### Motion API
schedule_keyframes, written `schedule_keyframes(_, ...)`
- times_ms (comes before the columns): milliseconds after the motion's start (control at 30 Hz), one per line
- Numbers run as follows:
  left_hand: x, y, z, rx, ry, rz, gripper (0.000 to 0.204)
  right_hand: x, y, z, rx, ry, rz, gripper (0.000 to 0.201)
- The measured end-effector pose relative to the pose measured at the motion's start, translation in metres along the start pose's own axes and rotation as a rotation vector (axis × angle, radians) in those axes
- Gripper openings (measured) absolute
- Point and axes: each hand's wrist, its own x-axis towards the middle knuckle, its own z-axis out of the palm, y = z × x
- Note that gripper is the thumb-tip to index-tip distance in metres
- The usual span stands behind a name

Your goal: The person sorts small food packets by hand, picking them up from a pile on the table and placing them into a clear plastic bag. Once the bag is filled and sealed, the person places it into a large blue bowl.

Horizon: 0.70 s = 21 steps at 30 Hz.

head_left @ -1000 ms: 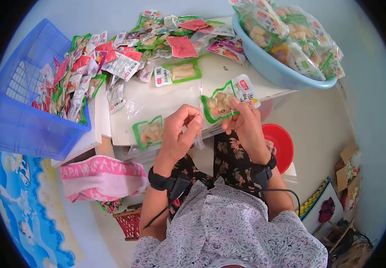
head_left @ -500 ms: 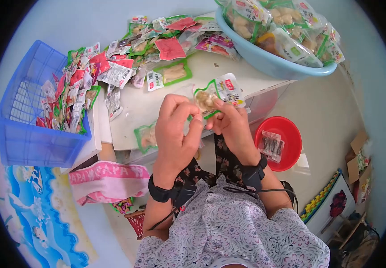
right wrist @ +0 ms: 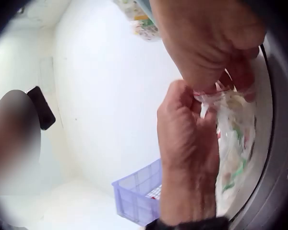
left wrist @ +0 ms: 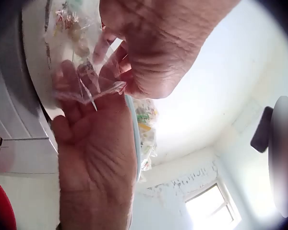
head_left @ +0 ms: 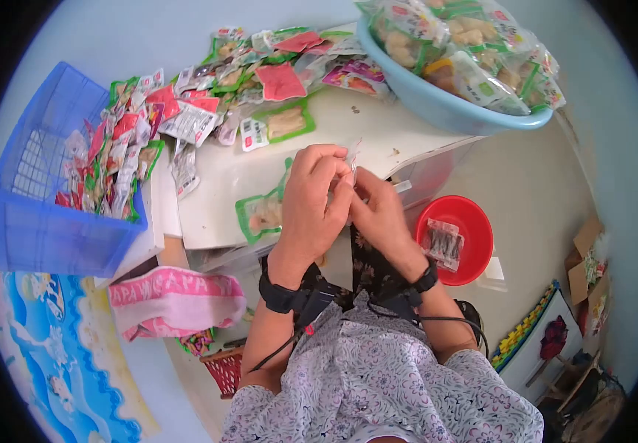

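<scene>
Close together over the table's front edge, both hands are at the mouth of a clear plastic bag (left wrist: 69, 88). My left hand (head_left: 313, 199) pinches the film between thumb and fingers. Curled at the same mouth, my right hand (head_left: 384, 220) grips the film from the other side. The right wrist view shows the bag (right wrist: 233, 120) hanging past both hands, with green-edged contents. A green-edged food pouch (head_left: 263, 213) lies on the white table left of my left hand, partly covered by it. Another pouch (head_left: 287, 122) lies farther back.
Many small packets (head_left: 186, 111) are heaped along the back, spilling from a blue crate (head_left: 68, 229) on the left. A light-blue basin (head_left: 444, 103) full of bagged pouches stands back right. On the floor, a red basin (head_left: 474, 244) holds a packet. A pink towel (head_left: 178, 299) hangs at left.
The pouch my right hand held has gone from sight at the bag. My right hand has moved left to meet the left hand, which has risen slightly and shifted right.
</scene>
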Motion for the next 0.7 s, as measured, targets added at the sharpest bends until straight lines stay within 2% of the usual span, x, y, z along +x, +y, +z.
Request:
schedule_keyframes(33, -0.004, 0.0, -0.001, 0.029, 0.033, -0.002, 0.009, 0.003, -0.005, -0.009, -0.211, -0.026, -0.026, 0.02)
schedule_keyframes(67, -0.008, 0.001, -0.002, 0.06, 0.071, -0.003, 0.011, 0.009, -0.002, -0.013, -0.27, -0.028, -0.05, 0.02)
schedule_keyframes(167, -0.017, 0.018, -0.006, 0.246, 0.079, 0.034, 0.018, 0.024, 0.022, -0.023, -0.139, -0.171, -0.12, 0.016)
schedule_keyframes(200, -0.023, 0.019, -0.003, 0.241, 0.08, 0.015, 0.022, 0.025, 0.021, -0.021, 0.078, -0.212, -0.059, 0.016)
schedule_keyframes(300, -0.036, 0.014, 0.003, 0.159, 0.114, -0.022, 0.02, 0.023, -0.013, -0.029, 0.355, -0.313, 0.298, 0.016)
schedule_keyframes(333, -0.037, 0.012, 0.003, 0.164, 0.115, -0.006, 0.017, 0.025, -0.002, -0.024, 0.456, -0.292, 0.321, 0.016)
schedule_keyframes(433, -0.033, 0.01, 0.003, 0.104, 0.158, 0.022, 0.013, 0.03, -0.003, -0.022, 0.469, -0.343, 0.34, 0.017)
schedule_keyframes(500, -0.024, 0.02, 0.001, 0.028, 0.18, 0.077, 0.011, 0.03, 0.01, -0.004, 0.242, -0.219, 0.018, 0.017)
schedule_keyframes(567, -0.018, 0.023, 0.002, -0.024, 0.181, 0.126, 0.009, 0.031, 0.014, -0.003, 0.089, -0.214, -0.188, 0.017)
schedule_keyframes(633, -0.016, 0.02, 0.004, -0.045, 0.161, 0.162, 0.01, 0.032, -0.005, -0.008, 0.013, -0.31, -0.242, 0.018)
schedule_keyframes(700, -0.02, 0.016, -0.003, -0.05, 0.223, 0.164, 0.013, 0.036, -0.007, -0.009, -0.061, -0.348, -0.237, 0.019)
